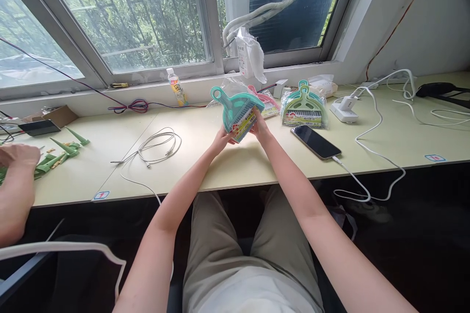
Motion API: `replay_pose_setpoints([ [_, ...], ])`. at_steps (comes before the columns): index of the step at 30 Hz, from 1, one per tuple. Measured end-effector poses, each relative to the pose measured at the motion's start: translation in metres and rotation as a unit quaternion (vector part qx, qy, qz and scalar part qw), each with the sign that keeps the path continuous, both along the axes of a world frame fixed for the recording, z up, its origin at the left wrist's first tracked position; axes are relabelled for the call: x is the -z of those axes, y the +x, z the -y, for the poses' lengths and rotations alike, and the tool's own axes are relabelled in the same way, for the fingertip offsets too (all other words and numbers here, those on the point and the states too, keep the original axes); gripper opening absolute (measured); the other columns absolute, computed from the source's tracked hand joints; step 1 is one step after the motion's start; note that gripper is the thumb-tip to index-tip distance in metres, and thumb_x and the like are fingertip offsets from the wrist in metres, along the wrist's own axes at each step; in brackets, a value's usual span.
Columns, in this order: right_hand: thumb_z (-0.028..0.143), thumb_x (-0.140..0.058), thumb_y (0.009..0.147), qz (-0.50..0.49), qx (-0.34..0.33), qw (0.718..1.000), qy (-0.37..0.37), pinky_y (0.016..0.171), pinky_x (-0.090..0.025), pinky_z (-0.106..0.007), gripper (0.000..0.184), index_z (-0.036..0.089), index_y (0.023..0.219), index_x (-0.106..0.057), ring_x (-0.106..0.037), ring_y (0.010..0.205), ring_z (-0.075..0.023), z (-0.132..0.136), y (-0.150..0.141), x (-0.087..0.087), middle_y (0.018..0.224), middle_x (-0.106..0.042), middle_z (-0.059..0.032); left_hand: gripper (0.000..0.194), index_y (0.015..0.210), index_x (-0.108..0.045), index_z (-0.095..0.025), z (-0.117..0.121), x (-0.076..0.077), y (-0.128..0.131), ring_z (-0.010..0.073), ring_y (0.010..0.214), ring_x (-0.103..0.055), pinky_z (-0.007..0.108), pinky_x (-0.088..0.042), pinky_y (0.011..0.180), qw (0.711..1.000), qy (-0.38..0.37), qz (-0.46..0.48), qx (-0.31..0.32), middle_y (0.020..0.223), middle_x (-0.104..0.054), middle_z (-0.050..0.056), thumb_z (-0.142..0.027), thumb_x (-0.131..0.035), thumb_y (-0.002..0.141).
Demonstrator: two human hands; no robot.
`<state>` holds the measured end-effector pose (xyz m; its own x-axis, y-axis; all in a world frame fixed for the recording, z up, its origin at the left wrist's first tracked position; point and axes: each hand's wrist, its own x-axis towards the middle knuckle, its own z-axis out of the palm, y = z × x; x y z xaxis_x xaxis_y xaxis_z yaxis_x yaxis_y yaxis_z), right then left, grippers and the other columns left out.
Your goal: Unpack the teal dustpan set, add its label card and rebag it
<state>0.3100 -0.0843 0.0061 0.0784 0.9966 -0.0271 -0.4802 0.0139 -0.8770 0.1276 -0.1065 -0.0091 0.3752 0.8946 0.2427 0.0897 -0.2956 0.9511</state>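
A teal mini dustpan and brush set (pixel 238 110) is held up over the table, tilted with its looped handle toward the upper left. My left hand (pixel 222 141) grips its lower left corner, and my right hand (pixel 260 124) grips its right side. A printed label and grey bristles show along its lower edge. Behind it, partly hidden, lies a pink dustpan set (pixel 270 106) in clear wrapping. Farther right, a stack of green and teal dustpan sets (pixel 304 107) sits in plastic bags.
A phone (pixel 316 142) on a white cable lies right of my hands, near a white charger block (pixel 344 110). A coiled cable (pixel 157 146) lies to the left. A drink bottle (pixel 177 88) stands by the window. Another person's hand (pixel 18 156) is at far left beside green pieces (pixel 60 154).
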Motion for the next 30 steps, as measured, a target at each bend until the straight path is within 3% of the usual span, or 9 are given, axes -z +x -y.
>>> replay_pose_setpoints([
  [7, 0.066, -0.057, 0.09, -0.009, -0.018, 1.0, 0.001, 0.086, -0.058, -0.035, 0.049, 0.023, 0.112, -0.066, -0.07, 0.097, -0.0213, 0.004, 0.003, -0.004, 0.107, -0.075, -0.0064, 0.069, 0.138, -0.04, -0.019, -0.003, 0.001, -0.003, 0.0221, 0.083, -0.073, 0.035, -0.059, 0.066, 1.0, 0.008, -0.001, 0.011, 0.127, -0.066, 0.015, -0.04, -0.067, 0.078],
  [14, 0.072, -0.063, 0.083, 0.007, -0.023, 0.999, 0.046, 0.083, -0.058, -0.035, 0.056, 0.024, 0.111, -0.067, -0.07, 0.098, -0.0226, 0.011, 0.002, -0.01, 0.102, -0.075, -0.0068, 0.069, 0.135, -0.043, -0.017, -0.002, -0.001, -0.004, 0.022, 0.082, -0.073, 0.034, -0.058, 0.069, 1.0, -0.019, 0.014, 0.002, 0.119, -0.069, 0.014, -0.04, -0.07, 0.076],
  [20, 0.073, -0.058, 0.086, 0.015, -0.035, 0.997, 0.063, 0.085, -0.057, -0.031, 0.056, 0.026, 0.115, -0.066, -0.068, 0.109, -0.0211, 0.015, -0.001, -0.013, 0.113, -0.074, -0.0053, 0.066, 0.134, -0.045, -0.015, 0.0, -0.006, -0.002, 0.0219, 0.076, -0.072, 0.037, -0.059, 0.069, 0.999, -0.032, 0.031, -0.009, 0.112, -0.071, 0.012, -0.034, -0.065, 0.074],
  [25, 0.065, -0.054, 0.091, 0.007, -0.042, 0.997, 0.067, 0.087, -0.056, -0.032, 0.048, 0.027, 0.116, -0.066, -0.066, 0.115, -0.0221, 0.015, -0.004, -0.013, 0.119, -0.072, -0.0046, 0.06, 0.128, -0.052, -0.016, 0.001, -0.008, -0.004, 0.0217, 0.075, -0.072, 0.037, -0.06, 0.069, 0.999, -0.021, 0.038, -0.009, 0.106, -0.073, 0.011, -0.038, -0.064, 0.073],
  [30, 0.056, -0.063, 0.087, -0.014, -0.055, 0.995, 0.083, 0.088, -0.057, -0.035, 0.039, 0.027, 0.113, -0.067, -0.065, 0.114, -0.0238, 0.012, -0.003, -0.011, 0.113, -0.074, -0.004, 0.066, 0.131, -0.048, -0.015, -0.001, -0.008, -0.004, 0.0229, 0.075, -0.071, 0.038, -0.059, 0.069, 0.999, -0.019, 0.035, -0.029, 0.106, -0.072, 0.013, -0.042, -0.065, 0.073],
])
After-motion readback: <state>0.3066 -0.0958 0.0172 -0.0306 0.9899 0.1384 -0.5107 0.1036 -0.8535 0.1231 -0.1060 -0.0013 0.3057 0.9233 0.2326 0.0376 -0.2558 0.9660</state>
